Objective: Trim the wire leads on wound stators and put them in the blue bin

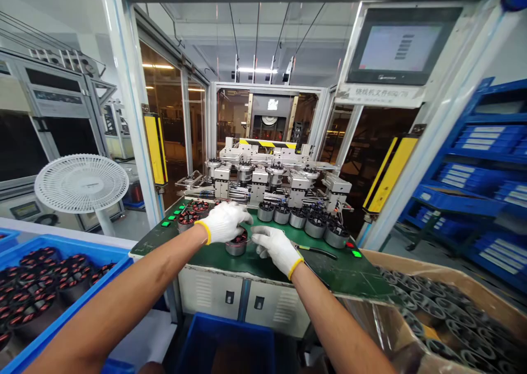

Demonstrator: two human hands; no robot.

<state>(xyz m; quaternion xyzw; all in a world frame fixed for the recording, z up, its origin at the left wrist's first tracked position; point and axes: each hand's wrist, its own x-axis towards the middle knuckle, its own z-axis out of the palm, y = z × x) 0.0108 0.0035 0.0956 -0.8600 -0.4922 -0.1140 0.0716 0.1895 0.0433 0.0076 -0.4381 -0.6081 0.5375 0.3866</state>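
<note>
My left hand (225, 222), in a white knit glove with a yellow cuff, reaches over a copper-wound motor stator (236, 246) on the green worktop. Its fingers bend down at the top of this stator and partly hide the windings. Just to the right, my right hand (276, 249), gloved alike, has its fingers curled toward the stator; anything pinched in them is too small to make out. Beside it on the worktop lie cutting pliers (317, 251). More wound stators (188, 218) stand left of my left hand, and a row of unwound stators (316, 225) stands at the right.
Behind the worktop (214, 267) is a winding machine (259, 176), between yellow light curtains (156, 149). A blue bin (123, 258) of wound stators stands left, a carton (473, 278) of bare cores right. A blue crate (230, 330) sits below; a fan (82, 183) is at left.
</note>
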